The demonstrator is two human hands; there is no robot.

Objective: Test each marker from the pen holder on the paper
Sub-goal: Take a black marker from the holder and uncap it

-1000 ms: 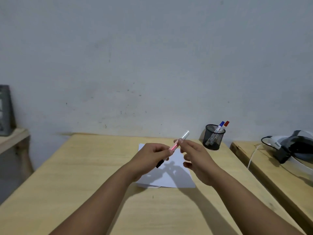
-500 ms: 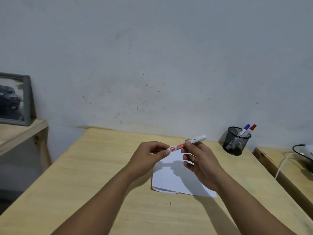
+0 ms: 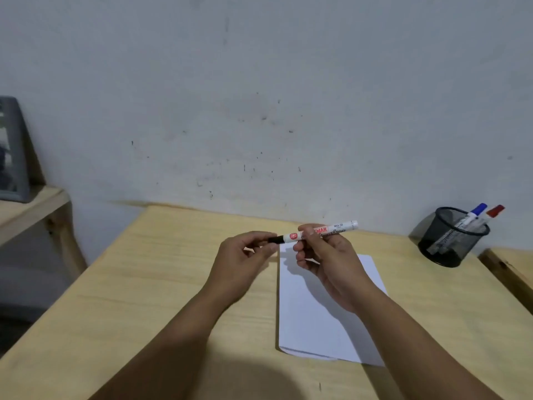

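Observation:
A white marker [image 3: 337,228] with red lettering lies almost level above the table, its black cap end pointing left. My right hand [image 3: 331,261] grips its barrel from below. My left hand [image 3: 248,255] pinches the black cap [image 3: 275,240] at the marker's left end. Under both hands a white sheet of paper [image 3: 320,321] lies flat on the wooden table [image 3: 161,284]. A black mesh pen holder [image 3: 450,238] stands at the far right of the table, holding a blue-capped marker [image 3: 476,212] and a red-capped marker [image 3: 493,212].
A grey picture frame [image 3: 11,151] stands on a lower wooden shelf [image 3: 31,209] at the left. The edge of a second wooden table [image 3: 507,267] shows at the right. A pale wall runs directly behind the table.
The view has shifted and dropped, so the paper lies lower and nearer. The marker has levelled out, and its black cap now shows between my left fingers.

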